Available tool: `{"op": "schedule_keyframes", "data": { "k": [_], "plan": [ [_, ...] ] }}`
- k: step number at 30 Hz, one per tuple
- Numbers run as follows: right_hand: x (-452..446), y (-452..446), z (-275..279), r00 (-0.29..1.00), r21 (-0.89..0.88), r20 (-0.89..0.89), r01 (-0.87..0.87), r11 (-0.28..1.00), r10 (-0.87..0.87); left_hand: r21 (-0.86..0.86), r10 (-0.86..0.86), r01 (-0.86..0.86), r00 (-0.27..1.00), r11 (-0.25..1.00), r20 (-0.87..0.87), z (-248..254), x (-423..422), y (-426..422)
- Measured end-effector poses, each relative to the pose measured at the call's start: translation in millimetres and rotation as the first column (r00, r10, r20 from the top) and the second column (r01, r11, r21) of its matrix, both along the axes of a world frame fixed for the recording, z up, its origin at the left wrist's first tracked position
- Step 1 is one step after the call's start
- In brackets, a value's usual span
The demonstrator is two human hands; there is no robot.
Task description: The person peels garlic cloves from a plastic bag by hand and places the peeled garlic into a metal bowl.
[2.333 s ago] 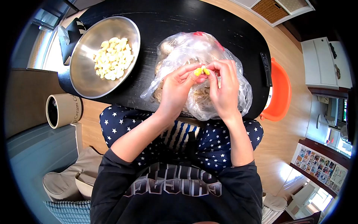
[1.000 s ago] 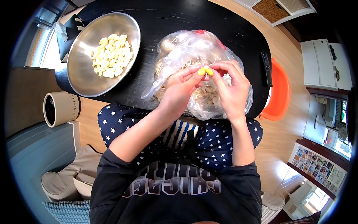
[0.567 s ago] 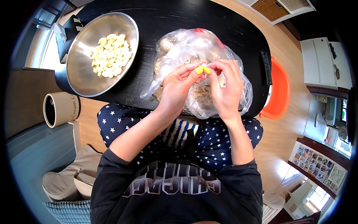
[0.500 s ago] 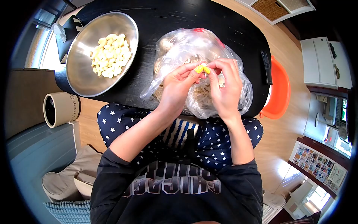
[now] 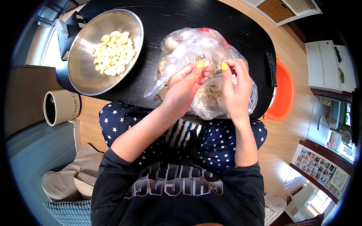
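Observation:
Above a clear plastic bag (image 5: 188, 47) my left hand (image 5: 183, 86) pinches a small pale garlic clove (image 5: 206, 63) between thumb and fingertips. A short gap to the right, my right hand (image 5: 236, 84) has its thumb pressed to its forefinger; whatever sits in that pinch is too small to make out. Both thumbnails are yellow. Through the bag show whole garlic bulbs (image 5: 172, 42) at the upper left and papery garlic skins (image 5: 209, 94) under my hands. Peeled cloves (image 5: 114, 52) lie heaped in a wide metal bowl (image 5: 81, 71) to the left.
The bowl and bag stand on a black table (image 5: 158, 22). A black remote control (image 5: 270, 69) lies by its right edge, with an orange tub (image 5: 285, 92) beyond. On the left are a tissue box (image 5: 68, 35) and a cream bin (image 5: 68, 107).
My hands have moved apart; the thumbs touched at one spot before. The clove stays with my left hand while my right hand has shifted to the right.

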State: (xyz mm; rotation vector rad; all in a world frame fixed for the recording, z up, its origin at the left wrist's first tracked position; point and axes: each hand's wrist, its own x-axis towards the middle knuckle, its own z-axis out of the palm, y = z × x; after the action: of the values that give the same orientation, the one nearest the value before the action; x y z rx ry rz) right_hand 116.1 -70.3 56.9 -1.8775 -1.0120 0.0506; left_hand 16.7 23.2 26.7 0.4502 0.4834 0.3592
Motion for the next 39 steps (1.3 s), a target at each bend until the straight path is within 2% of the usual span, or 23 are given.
{"op": "schedule_keyframes", "data": {
  "k": [2, 4, 8, 10, 14, 16, 17, 18, 19, 20, 22, 26, 28, 31, 32, 34, 35, 37, 39],
  "plan": [
    [5.3, -3.2, -4.2, 1.000, -0.032, 0.010, 0.021, 0.999, -0.021, -0.013, 0.004, -0.004, 1.000, 1.000, 0.014, -1.3, 0.3, 0.0],
    [8.5, -6.8, -4.7, 0.999, -0.244, -0.050, -0.008, 0.970, -0.004, -0.019, 0.022, -0.022, 1.000, 1.000, 0.001, -1.4, 1.0, -0.4],
    [2.0, -2.2, 0.6, 0.981, -0.278, -0.186, 0.007, 0.961, -0.061, -0.012, 0.023, -0.023, 1.000, 1.000, -0.015, 0.2, 1.5, -1.0],
    [0.8, 1.6, -2.6, 0.957, 0.037, -0.284, -0.046, 0.998, 0.054, -0.003, 0.001, -0.001, 1.000, 1.000, 0.017, -4.8, 1.5, -1.8],
    [0.3, 0.0, -4.1, 0.913, 0.090, -0.365, -0.162, 0.983, 0.184, 0.022, -0.033, 0.033, 0.999, 0.999, 0.032, -11.4, 0.5, -1.5],
    [-2.5, 0.4, -5.2, 0.858, 0.100, -0.481, -0.152, 0.983, 0.181, 0.185, 0.010, 0.000, 0.999, 0.983, -0.053, -12.2, 1.1, -1.5],
    [-3.9, 0.8, -6.7, 0.857, 0.100, -0.481, -0.152, 0.983, 0.182, 0.185, 0.011, -0.001, 0.999, 0.983, -0.053, -10.2, 1.3, -1.7],
    [-5.4, 1.1, -8.6, 0.834, 0.118, -0.521, -0.141, 0.983, 0.182, 0.419, 0.064, -0.006, 0.990, 0.908, -0.123, -6.1, 1.4, -1.8],
    [-6.7, 1.6, -9.5, 0.808, 0.135, -0.560, -0.130, 0.982, 0.184, 0.627, 0.132, 0.009, 0.975, 0.779, -0.178, -1.9, 1.4, -1.8],
    [-8.0, 2.1, -8.9, 0.807, 0.136, -0.561, -0.131, 0.982, 0.185, 0.628, 0.133, 0.009, 0.975, 0.778, -0.179, 1.7, 0.9, -1.7],
    [-10.8, 2.5, -7.4, 0.775, 0.131, -0.604, -0.136, 0.982, 0.188, 0.906, 0.324, 0.024, 0.930, 0.423, -0.176, 8.2, -0.8, -2.2],
    [-10.8, 2.9, -7.9, 0.705, 0.174, -0.668, -0.162, 0.971, 0.238, 0.944, 0.375, 0.025, 0.914, 0.330, -0.156, 12.0, -0.8, -3.3],
    [-7.7, 0.8, -7.5, 0.670, 0.165, -0.697, -0.195, 0.967, 0.255, 0.982, 0.396, -0.024, 0.917, 0.187, -0.053, 7.9, 0.9, -1.3],
    [-7.4, 0.7, -8.8, 0.666, 0.198, -0.690, -0.200, 0.959, 0.282, 0.989, 0.417, -0.065, 0.909, 0.129, 0.005, 7.6, 3.7, 0.0],
    [-7.6, 1.0, -9.3, 0.666, 0.199, -0.691, -0.197, 0.960, 0.280, 0.990, 0.414, -0.063, 0.910, 0.129, 0.004, 6.6, 3.8, 1.2],
    [-8.4, 2.0, -10.7, 0.657, 0.206, -0.700, -0.189, 0.960, 0.280, 0.941, 0.342, -0.039, 0.936, 0.336, -0.083, 2.7, 2.8, 3.3],
    [-9.2, 2.7, -12.8, 0.658, 0.206, -0.700, -0.187, 0.961, 0.278, 0.941, 0.340, -0.038, 0.937, 0.336, -0.084, 0.4, 2.7, 3.2],
    [-11.5, 4.7, -17.8, 0.741, 0.152, -0.631, -0.172, 0.973, 0.229, 0.867, 0.303, -0.032, 0.943, 0.497, -0.139, -2.9, 2.9, 2.9],
    [-17.7, 8.5, -18.8, 0.748, 0.199, -0.618, -0.150, 0.968, 0.243, 0.886, 0.316, -0.016, 0.937, 0.463, -0.149, -1.1, 1.3, 0.7]
  ]
}}
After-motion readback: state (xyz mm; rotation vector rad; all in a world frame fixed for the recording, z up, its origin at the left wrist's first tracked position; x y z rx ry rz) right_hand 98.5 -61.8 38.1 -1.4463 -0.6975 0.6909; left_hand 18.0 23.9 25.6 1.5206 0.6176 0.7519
